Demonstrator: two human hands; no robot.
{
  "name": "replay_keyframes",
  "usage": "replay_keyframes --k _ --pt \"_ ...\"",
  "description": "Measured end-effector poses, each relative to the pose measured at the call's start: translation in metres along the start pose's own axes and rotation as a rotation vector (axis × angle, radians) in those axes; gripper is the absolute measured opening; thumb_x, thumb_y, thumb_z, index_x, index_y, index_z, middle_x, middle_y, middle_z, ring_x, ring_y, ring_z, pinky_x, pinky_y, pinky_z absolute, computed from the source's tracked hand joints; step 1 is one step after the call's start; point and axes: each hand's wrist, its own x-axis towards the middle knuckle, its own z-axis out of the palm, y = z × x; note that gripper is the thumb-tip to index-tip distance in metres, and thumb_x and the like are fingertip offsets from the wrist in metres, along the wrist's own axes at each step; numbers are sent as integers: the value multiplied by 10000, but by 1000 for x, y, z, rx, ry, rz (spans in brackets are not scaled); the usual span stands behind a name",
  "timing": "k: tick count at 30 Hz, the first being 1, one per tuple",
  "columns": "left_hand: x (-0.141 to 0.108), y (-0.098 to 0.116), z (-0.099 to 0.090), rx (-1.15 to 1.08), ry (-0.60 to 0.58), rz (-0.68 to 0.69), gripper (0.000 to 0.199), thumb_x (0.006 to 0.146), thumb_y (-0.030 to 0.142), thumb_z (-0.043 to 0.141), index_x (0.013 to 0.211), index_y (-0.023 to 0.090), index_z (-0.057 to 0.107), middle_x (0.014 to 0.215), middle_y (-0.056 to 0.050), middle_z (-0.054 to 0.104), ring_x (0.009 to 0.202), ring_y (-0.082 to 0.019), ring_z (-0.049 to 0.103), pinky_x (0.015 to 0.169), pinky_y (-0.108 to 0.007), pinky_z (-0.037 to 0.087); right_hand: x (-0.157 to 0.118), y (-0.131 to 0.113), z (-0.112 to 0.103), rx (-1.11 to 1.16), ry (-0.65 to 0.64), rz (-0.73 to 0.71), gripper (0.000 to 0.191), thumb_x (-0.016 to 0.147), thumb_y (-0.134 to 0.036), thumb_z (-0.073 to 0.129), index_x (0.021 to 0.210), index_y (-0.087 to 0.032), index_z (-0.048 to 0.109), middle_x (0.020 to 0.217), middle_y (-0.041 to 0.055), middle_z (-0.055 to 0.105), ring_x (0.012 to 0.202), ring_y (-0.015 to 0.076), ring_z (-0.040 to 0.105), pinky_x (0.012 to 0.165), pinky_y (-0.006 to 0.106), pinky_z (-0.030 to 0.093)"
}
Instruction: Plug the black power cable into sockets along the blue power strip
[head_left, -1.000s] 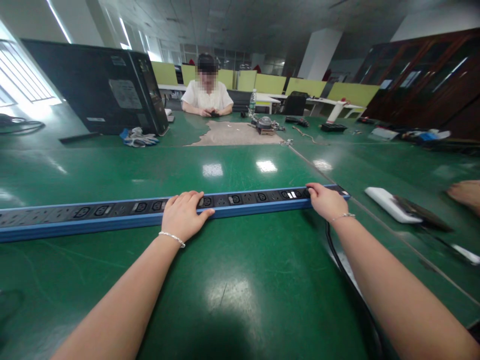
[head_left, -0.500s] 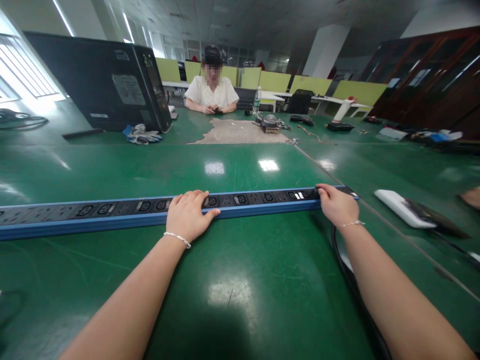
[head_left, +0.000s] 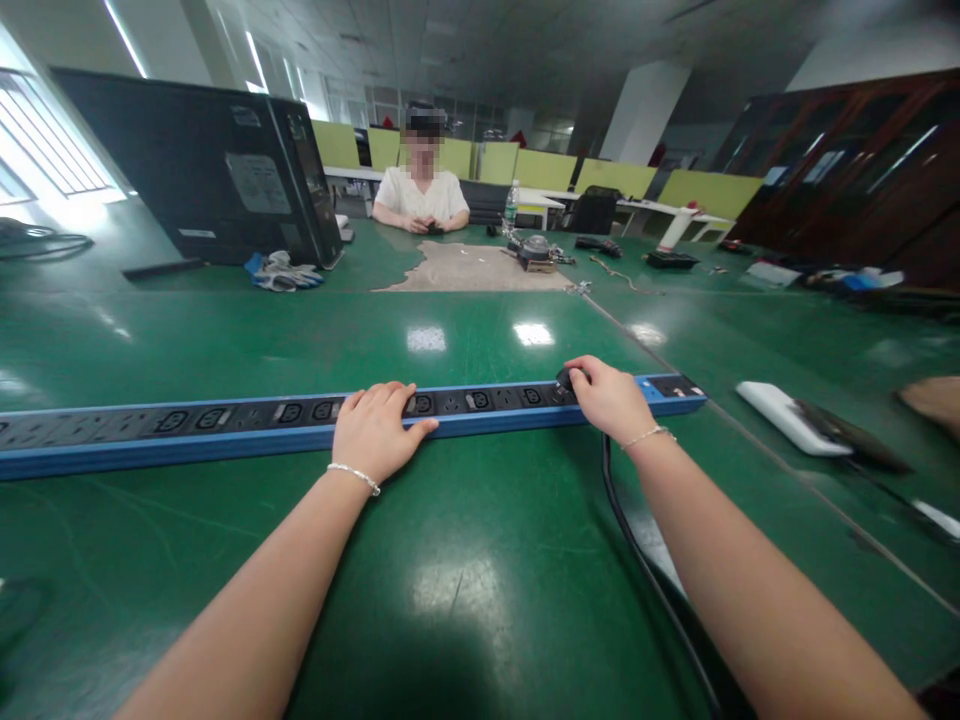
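Observation:
A long blue power strip with a row of black sockets runs across the green table. My left hand rests over its middle, fingers on the far edge and thumb spread along the near side. Near the strip's right end, my right hand pinches a black plug over the sockets. Whether the plug's pins are in a socket cannot be made out. A black cable hangs from beneath this hand and curves toward the bottom right.
A black computer case and gloves lie at the back left. Across the green table sits a person in white. A bottle and metal device stand behind; a white object lies right.
My right hand has moved left along the strip with the black plug and cable, uncovering the strip's right end. My left hand has stayed in place.

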Motion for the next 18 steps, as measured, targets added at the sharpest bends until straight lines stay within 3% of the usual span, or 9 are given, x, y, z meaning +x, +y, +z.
replay_keyframes --k 9,18 --pt "-1 -1 1 -22 30 15 553 789 572 432 1180 197 541 1197 -83 582 1132 -240 485 977 -411 308 -7 -10 3 -170 -101 47 330 877 -342 320 1061 -250 578 906 81 679 820 228 625 694 307 419" --pt "0 0 0 -32 7 1 550 784 572 443 1181 206 545 1208 -83 579 1146 -237 475 984 -406 300 -17 -24 14 -288 -76 61 339 892 -362 300 1103 -260 544 803 91 666 729 251 630 637 332 415"
